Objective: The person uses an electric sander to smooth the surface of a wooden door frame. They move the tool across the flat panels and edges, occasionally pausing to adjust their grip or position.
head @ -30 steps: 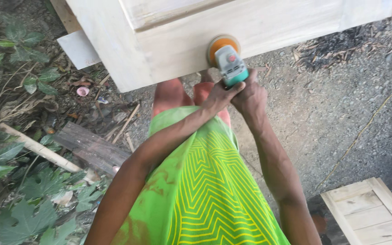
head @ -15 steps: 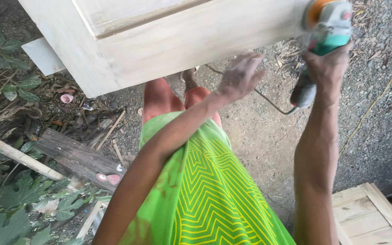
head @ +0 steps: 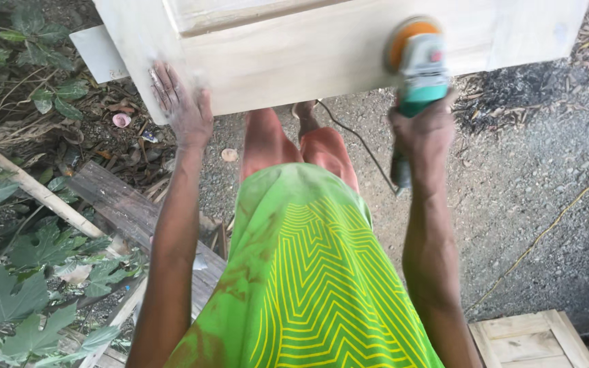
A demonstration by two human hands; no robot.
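Sander [head: 417, 65], teal-bodied with round orange disc, being gripped tight by right hand [head: 423, 136] against pale wooden panel [head: 322, 48]; left hand [head: 182, 102] lying spread flat on smooth dusty wood.

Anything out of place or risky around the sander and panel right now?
The sander in the right hand has its dark cord trailing loose past the bare legs under the pale wooden panel. The left hand lies flat on the panel.
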